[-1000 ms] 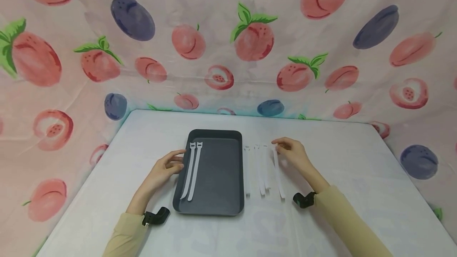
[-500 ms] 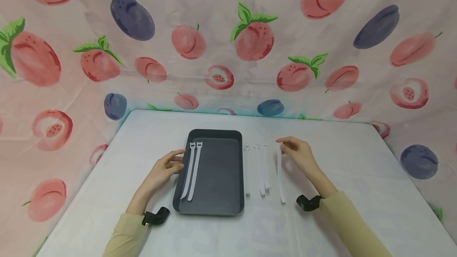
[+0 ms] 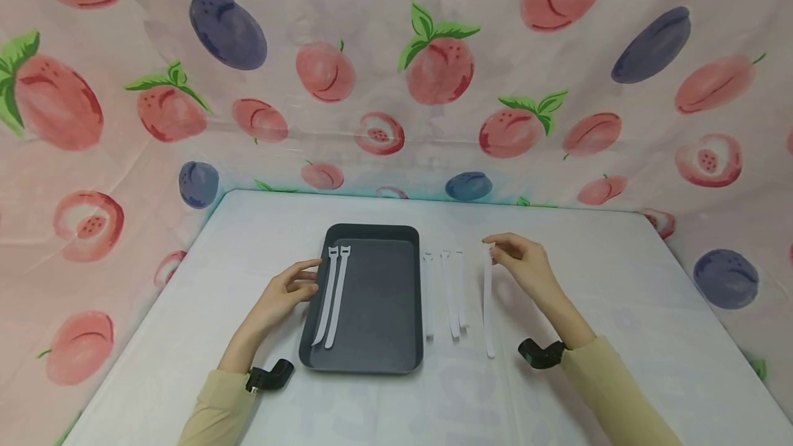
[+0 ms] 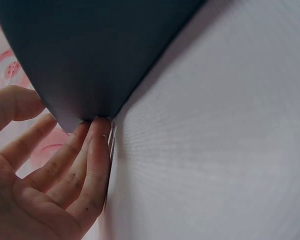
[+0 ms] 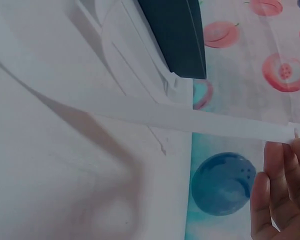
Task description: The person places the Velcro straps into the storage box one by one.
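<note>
My right hand (image 3: 523, 263) pinches the slotted head end of a white hook-and-loop cable tie (image 3: 487, 308). In the right wrist view the held tie (image 5: 180, 120) stretches from the fingertips, its head raised off the table. Two white cable ties (image 3: 337, 294) lie side by side, heads at the far end, along the left of a dark grey tray (image 3: 381, 308). My left hand (image 3: 285, 294) rests by the tray's left side, fingers loosely extended. The left wrist view has its fingertips touching the outside of the tray wall (image 4: 90, 65).
Several more white cable ties (image 3: 447, 294) lie lengthwise on the white table (image 3: 557, 391), between the tray and my right hand. Behind the table hangs a fruit-patterned cloth (image 3: 384, 67). Both wrists carry a small black camera (image 3: 541, 354).
My right hand has drawn back slightly to the right, lifting the cable tie's head and pulling it away from the others. The left hand and tray have stayed put.
</note>
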Available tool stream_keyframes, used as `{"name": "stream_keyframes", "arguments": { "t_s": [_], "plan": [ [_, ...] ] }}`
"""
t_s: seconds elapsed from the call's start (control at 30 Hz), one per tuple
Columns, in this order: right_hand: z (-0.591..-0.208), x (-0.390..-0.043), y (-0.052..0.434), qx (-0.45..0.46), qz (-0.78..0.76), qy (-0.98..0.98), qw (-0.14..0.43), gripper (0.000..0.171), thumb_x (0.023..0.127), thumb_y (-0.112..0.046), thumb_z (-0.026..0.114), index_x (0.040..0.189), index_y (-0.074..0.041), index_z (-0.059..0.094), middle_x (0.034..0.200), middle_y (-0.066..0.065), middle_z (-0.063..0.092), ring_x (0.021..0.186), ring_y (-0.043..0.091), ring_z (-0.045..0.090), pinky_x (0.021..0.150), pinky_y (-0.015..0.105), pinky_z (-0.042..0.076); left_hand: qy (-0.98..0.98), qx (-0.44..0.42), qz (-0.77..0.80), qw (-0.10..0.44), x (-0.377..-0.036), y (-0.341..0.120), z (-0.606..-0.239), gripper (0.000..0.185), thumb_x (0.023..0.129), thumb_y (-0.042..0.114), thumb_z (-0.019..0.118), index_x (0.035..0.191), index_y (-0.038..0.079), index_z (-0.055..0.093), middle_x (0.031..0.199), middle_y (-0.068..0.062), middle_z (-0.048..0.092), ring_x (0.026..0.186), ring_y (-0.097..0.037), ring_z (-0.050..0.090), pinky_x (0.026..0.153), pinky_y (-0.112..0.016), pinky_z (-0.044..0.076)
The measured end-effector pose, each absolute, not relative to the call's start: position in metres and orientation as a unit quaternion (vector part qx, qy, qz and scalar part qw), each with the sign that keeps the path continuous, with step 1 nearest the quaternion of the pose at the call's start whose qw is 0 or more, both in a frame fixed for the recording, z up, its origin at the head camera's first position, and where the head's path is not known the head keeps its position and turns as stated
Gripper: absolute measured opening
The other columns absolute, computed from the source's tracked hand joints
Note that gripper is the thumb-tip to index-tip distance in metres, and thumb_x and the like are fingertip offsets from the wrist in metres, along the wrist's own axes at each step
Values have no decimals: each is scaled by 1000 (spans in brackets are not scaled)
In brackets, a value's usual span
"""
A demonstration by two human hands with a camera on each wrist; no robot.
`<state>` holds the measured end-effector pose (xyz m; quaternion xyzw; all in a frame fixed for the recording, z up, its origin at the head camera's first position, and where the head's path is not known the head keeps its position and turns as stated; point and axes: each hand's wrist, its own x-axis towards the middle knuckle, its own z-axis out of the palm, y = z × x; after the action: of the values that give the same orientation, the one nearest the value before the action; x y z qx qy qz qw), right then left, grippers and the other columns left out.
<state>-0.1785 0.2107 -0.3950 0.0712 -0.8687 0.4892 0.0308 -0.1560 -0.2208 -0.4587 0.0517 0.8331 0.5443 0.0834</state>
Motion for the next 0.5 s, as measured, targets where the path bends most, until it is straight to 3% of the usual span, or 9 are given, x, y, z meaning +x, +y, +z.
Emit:
{"name": "stream_keyframes", "arguments": {
  "t_s": [0.5],
  "plan": [
    [-381, -169, 215, 98, 475, -872, 58, 23, 95, -15, 59, 115, -8, 68, 91, 17, 68, 76, 8, 66, 75, 20, 53, 837, 49, 538, 86, -155, -221, -456, 50, 94, 18, 60, 142, 15, 46, 131, -25, 55, 114, -36, 61, 92, -45, 50]
  ]
}}
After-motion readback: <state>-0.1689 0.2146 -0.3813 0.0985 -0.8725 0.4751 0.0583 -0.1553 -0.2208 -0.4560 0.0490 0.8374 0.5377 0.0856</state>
